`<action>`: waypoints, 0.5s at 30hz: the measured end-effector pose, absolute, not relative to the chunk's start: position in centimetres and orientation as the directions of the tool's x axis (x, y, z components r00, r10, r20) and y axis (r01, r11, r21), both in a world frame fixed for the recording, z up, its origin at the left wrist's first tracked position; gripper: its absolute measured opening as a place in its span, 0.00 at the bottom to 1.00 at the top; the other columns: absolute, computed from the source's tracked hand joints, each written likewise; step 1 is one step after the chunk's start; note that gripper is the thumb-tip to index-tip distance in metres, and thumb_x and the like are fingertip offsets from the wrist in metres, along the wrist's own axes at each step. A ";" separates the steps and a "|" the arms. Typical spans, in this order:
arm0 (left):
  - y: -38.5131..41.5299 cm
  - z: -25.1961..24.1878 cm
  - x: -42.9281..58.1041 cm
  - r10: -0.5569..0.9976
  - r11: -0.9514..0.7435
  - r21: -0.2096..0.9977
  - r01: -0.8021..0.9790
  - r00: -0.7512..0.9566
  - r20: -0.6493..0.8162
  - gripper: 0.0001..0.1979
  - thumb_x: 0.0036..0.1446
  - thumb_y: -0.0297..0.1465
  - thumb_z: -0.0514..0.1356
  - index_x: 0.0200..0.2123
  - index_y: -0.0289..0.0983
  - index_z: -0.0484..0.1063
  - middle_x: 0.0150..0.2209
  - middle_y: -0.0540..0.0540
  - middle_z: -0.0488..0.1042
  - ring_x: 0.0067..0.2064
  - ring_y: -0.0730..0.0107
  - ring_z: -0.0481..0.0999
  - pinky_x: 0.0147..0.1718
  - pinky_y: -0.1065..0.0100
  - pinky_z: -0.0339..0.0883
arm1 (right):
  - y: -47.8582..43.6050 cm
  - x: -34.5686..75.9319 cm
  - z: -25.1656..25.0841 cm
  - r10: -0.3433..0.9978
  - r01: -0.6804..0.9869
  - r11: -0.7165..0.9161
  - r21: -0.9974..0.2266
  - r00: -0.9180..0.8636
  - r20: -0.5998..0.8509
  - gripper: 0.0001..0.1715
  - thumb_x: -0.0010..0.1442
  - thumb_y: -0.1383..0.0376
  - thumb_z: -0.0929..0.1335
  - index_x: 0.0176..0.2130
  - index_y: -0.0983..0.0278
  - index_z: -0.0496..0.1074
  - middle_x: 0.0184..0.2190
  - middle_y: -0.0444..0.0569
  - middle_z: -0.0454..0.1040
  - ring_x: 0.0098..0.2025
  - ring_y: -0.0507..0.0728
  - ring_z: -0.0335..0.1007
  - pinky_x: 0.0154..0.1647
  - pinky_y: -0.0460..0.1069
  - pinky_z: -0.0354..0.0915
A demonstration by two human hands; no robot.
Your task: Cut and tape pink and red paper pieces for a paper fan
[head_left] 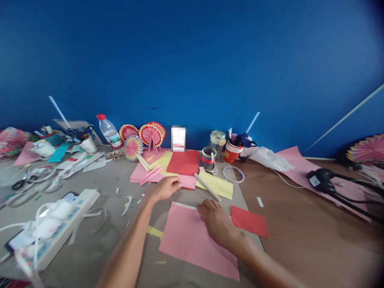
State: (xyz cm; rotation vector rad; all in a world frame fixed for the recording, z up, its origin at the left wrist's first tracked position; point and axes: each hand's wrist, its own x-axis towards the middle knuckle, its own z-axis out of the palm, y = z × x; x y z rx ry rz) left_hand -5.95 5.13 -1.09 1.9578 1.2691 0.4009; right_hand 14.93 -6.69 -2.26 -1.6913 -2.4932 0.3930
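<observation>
A sheet of pink paper (187,240) lies flat in front of me, with a narrow whitish strip along its far edge. My right hand (217,220) presses down on the far right part of this sheet, fingers bent and together at the edge. Just beyond the sheet, my left hand (168,188) is raised with its fingers curled into a pinch; whatever is between the fingertips is too small to make out. A pale stick-like roll (207,187) lies beyond my right hand. Beside that hand is a small red paper piece (250,221).
Red paper (183,163) and yellow paper (217,184) lie farther back. Pleated paper fans (150,136), a bottle (110,132), a glass jar (217,140) and a red cup (231,153) line the blue wall. A power strip (69,228) with cables stands left; a black strapped object (322,182) lies right.
</observation>
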 end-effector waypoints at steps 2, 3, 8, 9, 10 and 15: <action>5.0 -1.4 -5.6 0.848 -0.236 0.756 0.611 0.509 -0.147 0.10 0.54 0.36 0.54 0.30 0.37 0.72 0.26 0.51 0.72 0.28 0.69 0.70 0.28 0.71 0.59 | -6.3 14.9 -1.8 0.923 0.895 0.335 -0.293 -0.374 -0.087 0.16 0.52 0.80 0.61 0.35 0.66 0.70 0.37 0.52 0.70 0.38 0.58 0.63 0.39 0.51 0.56; 4.9 -1.5 -5.6 0.839 -0.240 0.764 0.600 0.524 -0.148 0.10 0.54 0.36 0.54 0.30 0.37 0.72 0.27 0.51 0.71 0.29 0.69 0.69 0.29 0.71 0.59 | -6.0 14.9 -1.6 0.924 0.894 0.325 -0.309 -0.369 -0.098 0.16 0.52 0.80 0.61 0.35 0.66 0.71 0.37 0.52 0.70 0.39 0.58 0.64 0.40 0.52 0.56; 4.8 -1.9 -6.7 0.822 -0.237 0.809 0.538 0.555 -0.128 0.12 0.55 0.38 0.56 0.36 0.37 0.74 0.32 0.49 0.74 0.34 0.66 0.70 0.34 0.70 0.60 | -4.9 15.1 -1.1 0.936 0.871 0.270 -0.410 -0.338 -0.103 0.16 0.48 0.78 0.64 0.37 0.64 0.71 0.39 0.51 0.71 0.45 0.58 0.64 0.44 0.51 0.56; 4.8 -1.9 -7.0 0.819 -0.233 0.819 0.524 0.560 -0.126 0.13 0.56 0.39 0.56 0.36 0.37 0.74 0.33 0.48 0.74 0.35 0.65 0.70 0.35 0.69 0.61 | -4.7 15.2 -1.1 0.938 0.861 0.253 -0.441 -0.330 -0.107 0.15 0.47 0.77 0.64 0.35 0.64 0.71 0.39 0.50 0.71 0.45 0.58 0.64 0.44 0.51 0.56; 4.7 -1.9 -7.4 0.813 -0.229 0.830 0.508 0.569 -0.124 0.14 0.56 0.40 0.56 0.37 0.37 0.74 0.34 0.47 0.75 0.36 0.65 0.71 0.36 0.69 0.61 | -4.5 15.3 -1.1 0.941 0.850 0.232 -0.472 -0.319 -0.112 0.14 0.47 0.78 0.63 0.33 0.64 0.71 0.38 0.49 0.71 0.44 0.58 0.64 0.43 0.50 0.56; 4.3 -0.7 -8.1 0.745 -0.227 0.889 0.397 0.659 -0.104 0.23 0.57 0.49 0.55 0.42 0.36 0.72 0.40 0.42 0.74 0.40 0.63 0.71 0.38 0.68 0.63 | -3.1 16.2 -0.5 0.953 0.804 0.141 -0.578 -0.269 -0.142 0.11 0.50 0.76 0.62 0.28 0.63 0.70 0.27 0.45 0.73 0.33 0.55 0.65 0.34 0.48 0.56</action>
